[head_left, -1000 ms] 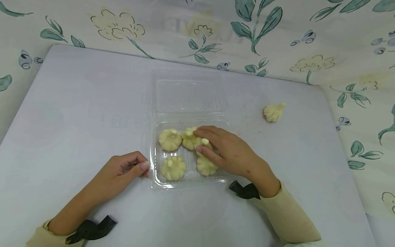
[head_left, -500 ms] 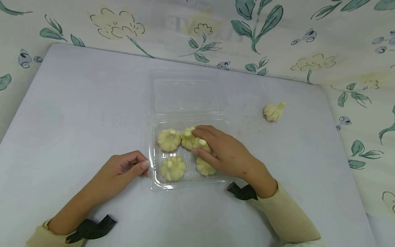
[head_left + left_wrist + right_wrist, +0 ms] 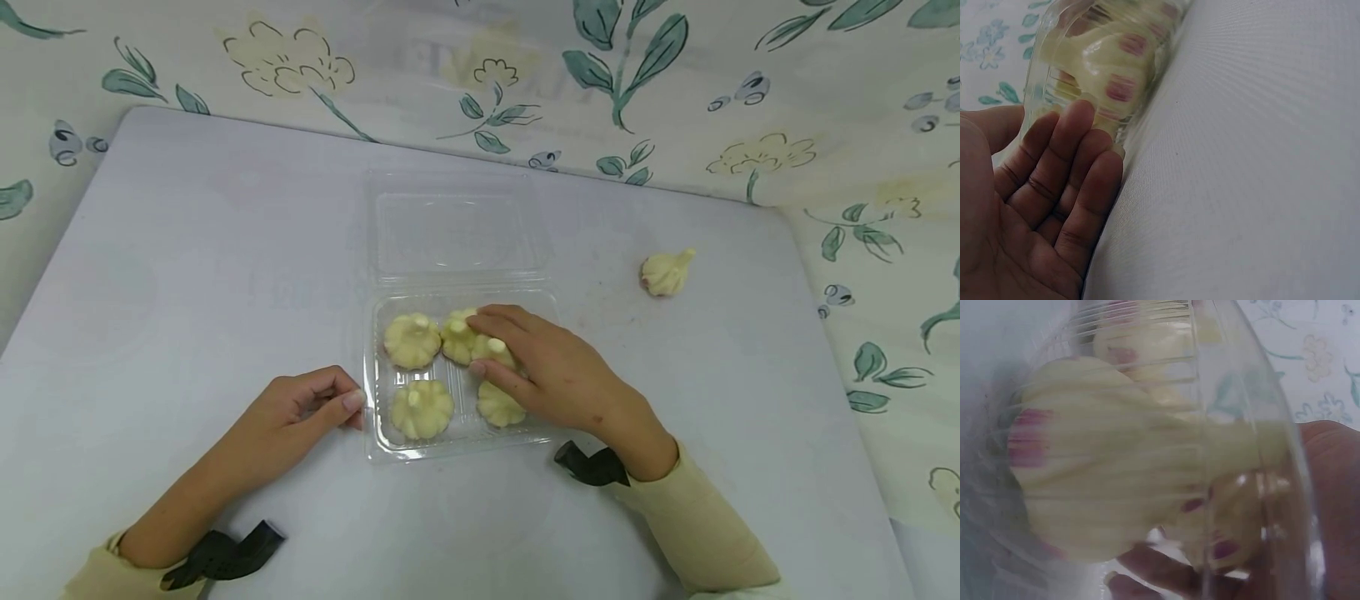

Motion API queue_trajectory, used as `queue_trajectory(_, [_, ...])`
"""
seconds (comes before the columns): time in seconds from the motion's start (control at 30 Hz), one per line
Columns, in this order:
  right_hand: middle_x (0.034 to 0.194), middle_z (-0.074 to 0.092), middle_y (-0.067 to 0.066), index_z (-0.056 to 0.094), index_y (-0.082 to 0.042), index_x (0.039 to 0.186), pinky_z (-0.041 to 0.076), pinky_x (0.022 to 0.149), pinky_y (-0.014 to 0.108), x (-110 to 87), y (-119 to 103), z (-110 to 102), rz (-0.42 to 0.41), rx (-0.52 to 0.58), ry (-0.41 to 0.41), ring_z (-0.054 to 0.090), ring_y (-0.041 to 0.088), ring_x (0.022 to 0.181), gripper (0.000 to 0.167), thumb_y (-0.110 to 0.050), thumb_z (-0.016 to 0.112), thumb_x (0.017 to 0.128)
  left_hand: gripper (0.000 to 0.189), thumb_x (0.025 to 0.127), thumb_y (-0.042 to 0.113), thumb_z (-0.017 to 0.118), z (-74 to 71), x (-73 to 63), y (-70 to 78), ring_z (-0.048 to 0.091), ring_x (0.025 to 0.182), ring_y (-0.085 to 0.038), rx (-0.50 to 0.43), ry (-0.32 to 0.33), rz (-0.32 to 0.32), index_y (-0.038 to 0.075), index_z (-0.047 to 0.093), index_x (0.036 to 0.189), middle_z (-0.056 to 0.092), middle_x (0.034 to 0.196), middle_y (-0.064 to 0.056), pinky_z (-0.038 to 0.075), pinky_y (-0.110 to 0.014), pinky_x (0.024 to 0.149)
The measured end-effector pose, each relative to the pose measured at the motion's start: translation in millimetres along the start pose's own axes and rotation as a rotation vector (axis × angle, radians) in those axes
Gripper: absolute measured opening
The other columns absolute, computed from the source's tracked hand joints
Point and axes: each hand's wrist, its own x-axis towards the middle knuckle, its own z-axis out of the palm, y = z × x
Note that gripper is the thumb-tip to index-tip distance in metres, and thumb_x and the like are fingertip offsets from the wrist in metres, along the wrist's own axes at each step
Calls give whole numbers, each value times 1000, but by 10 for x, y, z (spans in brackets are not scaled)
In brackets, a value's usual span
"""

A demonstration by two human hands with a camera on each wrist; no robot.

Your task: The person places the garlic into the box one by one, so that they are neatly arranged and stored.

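Observation:
In the head view, a clear plastic clamshell container (image 3: 480, 447) lies with its lid (image 3: 457, 233) folded back. My left hand (image 3: 303, 421) is at its left edge, thumb at the rim and curled fingers against the wall, as the left wrist view also shows. My right hand (image 3: 558, 362) reaches into the tray and grips a garlic bulb (image 3: 495, 348) between thumb and fingers. Around that bulb sit others: a back-left bulb (image 3: 412, 340), a back-middle bulb (image 3: 456, 335), a front-left bulb (image 3: 422, 410) and a front-right bulb (image 3: 500, 406), partly covered by the hand.
One more garlic bulb (image 3: 665, 273) lies on the white table (image 3: 225, 250) to the right of the container. Floral cloth (image 3: 405, 67) hangs or spreads behind the table's far edge. Black camera mounts (image 3: 225, 557) are strapped to both wrists.
Almost nothing differs. The right hand shifts slightly left with the gripped bulb, then stays nearly still; the left hand keeps its place at the container's edge.

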Motion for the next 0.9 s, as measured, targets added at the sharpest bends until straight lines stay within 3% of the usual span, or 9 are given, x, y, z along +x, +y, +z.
queue_trajectory(0.47, [156,49,6,52,-12,153,45,111,47,7,12,-19,27,8,-15,51,26,141,56,-43,59,107,15,108,13,60,-8,3,7,72,86,-16,0,-2,-8,20,69,98,73,88,9,56,-26,80])
queue_trajectory(0.9, [146,58,8,61,-10,145,47,109,46,6,79,-75,-2,-11,83,55,26,134,47,-37,64,105,16,108,12,60,-17,11,22,71,85,-15,5,-2,3,20,69,98,72,89,9,55,-25,79])
